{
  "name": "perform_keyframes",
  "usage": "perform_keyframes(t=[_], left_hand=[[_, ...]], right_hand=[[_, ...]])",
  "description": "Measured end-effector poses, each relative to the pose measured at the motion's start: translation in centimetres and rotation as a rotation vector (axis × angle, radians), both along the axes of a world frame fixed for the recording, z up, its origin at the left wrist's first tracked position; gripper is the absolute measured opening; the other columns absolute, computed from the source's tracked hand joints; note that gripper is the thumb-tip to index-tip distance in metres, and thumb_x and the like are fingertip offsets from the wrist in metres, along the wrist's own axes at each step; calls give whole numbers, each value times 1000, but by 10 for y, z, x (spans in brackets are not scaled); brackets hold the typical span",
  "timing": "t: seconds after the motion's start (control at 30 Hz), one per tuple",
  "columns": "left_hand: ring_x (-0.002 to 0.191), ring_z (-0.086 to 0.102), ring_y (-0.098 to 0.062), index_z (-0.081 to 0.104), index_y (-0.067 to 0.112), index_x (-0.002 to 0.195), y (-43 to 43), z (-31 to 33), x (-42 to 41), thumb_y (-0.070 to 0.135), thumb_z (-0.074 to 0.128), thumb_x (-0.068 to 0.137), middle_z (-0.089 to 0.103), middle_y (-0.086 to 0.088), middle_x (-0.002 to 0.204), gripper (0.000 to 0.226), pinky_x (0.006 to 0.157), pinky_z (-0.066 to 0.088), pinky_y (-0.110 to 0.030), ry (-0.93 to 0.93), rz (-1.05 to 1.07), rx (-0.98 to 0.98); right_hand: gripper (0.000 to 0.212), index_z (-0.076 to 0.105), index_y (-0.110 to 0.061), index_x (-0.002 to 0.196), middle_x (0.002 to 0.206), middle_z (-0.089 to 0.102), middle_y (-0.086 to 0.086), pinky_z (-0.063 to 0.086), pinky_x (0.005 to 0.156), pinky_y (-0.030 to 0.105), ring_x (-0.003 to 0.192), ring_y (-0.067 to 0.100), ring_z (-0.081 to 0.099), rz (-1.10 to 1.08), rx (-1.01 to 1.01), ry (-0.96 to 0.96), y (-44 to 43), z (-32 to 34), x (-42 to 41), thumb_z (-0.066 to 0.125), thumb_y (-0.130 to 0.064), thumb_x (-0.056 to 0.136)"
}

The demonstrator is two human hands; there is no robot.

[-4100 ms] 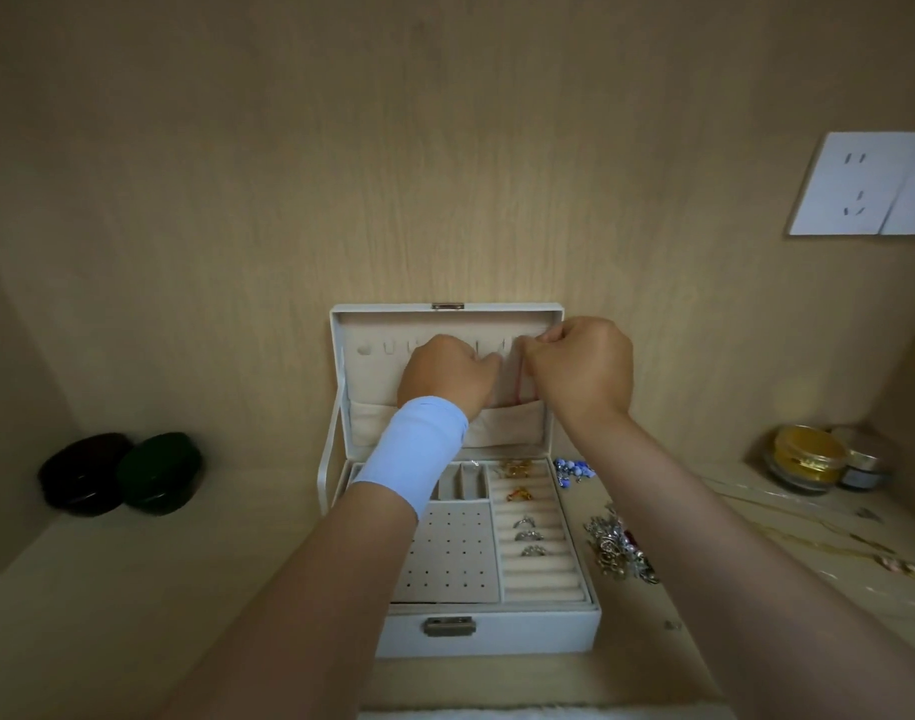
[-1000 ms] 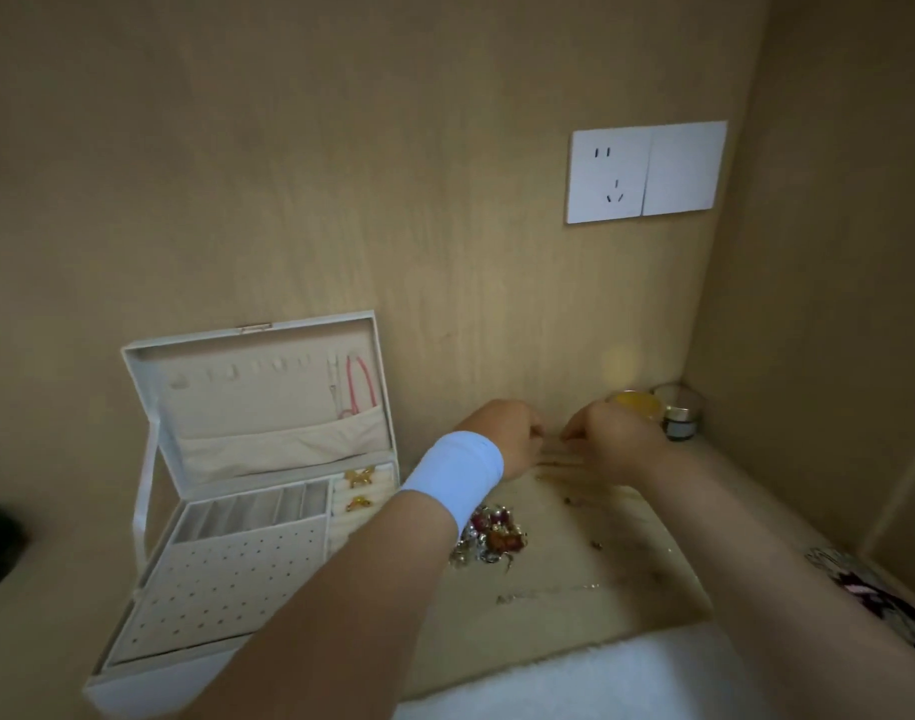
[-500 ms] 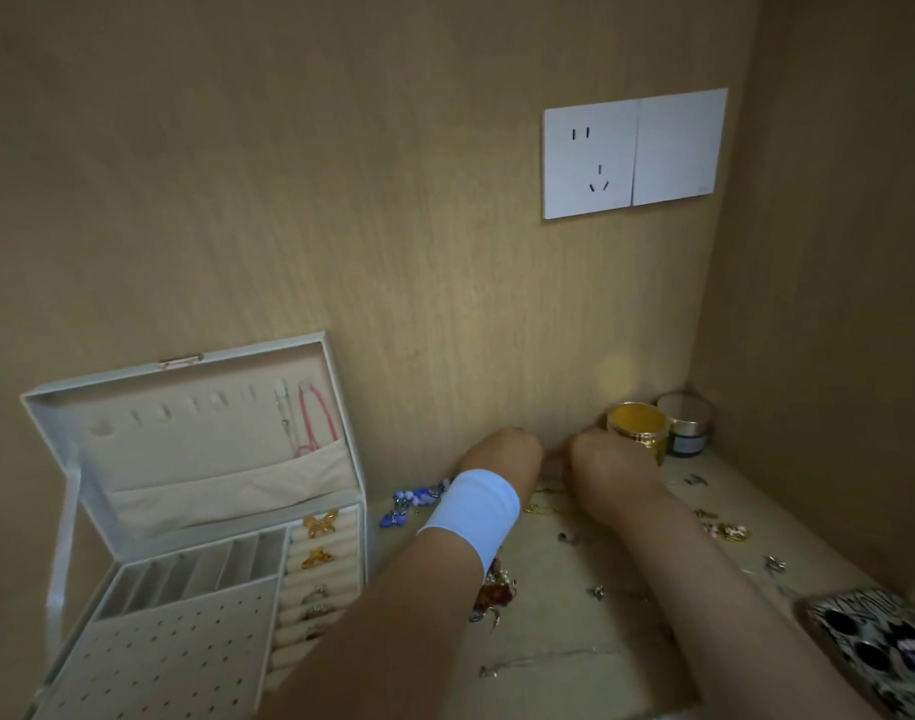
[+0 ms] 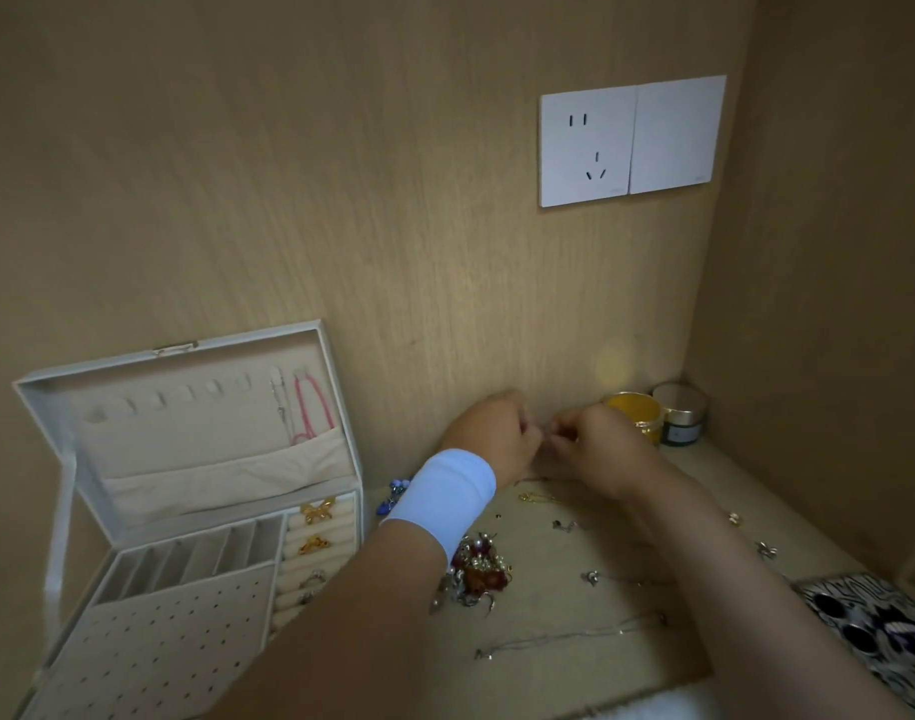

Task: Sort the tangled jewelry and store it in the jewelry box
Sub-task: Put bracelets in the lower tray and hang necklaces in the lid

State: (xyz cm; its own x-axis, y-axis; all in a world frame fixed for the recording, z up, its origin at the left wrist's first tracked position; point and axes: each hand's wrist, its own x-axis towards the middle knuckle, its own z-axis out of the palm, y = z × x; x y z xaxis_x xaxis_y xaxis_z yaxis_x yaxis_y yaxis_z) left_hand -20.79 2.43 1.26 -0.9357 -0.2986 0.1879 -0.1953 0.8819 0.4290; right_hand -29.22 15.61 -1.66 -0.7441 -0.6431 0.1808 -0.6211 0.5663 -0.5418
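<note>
Hands (image 4: 492, 433) (image 4: 593, 441) drawn together; jewelry box (image 4: 149, 652) holds gold pieces (image 4: 316, 513).

Only one cam here, head-worn and wide: it looked forward and down from close, facing the wood wall (image 4: 289, 174), jewelry box (image 4: 185, 439) lower left.

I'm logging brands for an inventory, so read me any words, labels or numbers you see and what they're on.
Nothing here reads clearly.
Wall socket plate: tiny mark near its lower right corner, too small to read.
Silver-lidded jar: faint print on its dark band, too blurred to read.
</note>
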Motion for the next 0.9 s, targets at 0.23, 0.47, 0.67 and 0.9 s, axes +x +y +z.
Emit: perform_keyframes(t=[0.23,0.47,0.67,0.9], left_hand=[[64,57,-13,65,15,83,-16,43,23,16,53,95,69,4,77,18,69,55,-31,187,-17,672],[60,53,-6,71,14,103,-54,98,79,13,59,98,64,6,75,14,61,48,-19,175,-222,589],[67,56,-9,78,23,93,-91,137,148,18,70,91,72,9,75,9,67,52,-24,166,-159,299],[66,57,-10,75,22,89,-121,150,214,22,65,94,66,10,74,11,69,52,-26,162,-100,265]], right_hand=[[16,77,-19,80,64,63,-5,40,55,20,53,1,48,12,-366,-7,0,46,25,69,-25,93],[13,79,-20,86,58,65,-7,48,50,23,47,3,53,130,-430,-73,-17,118,70,70,-27,93],[16,79,-15,85,67,72,2,51,52,28,50,11,57,240,-341,-112,-53,152,120,69,-25,94],[21,77,-3,81,64,68,8,48,49,27,51,16,55,351,-376,-185,-93,164,172,70,-19,93]])
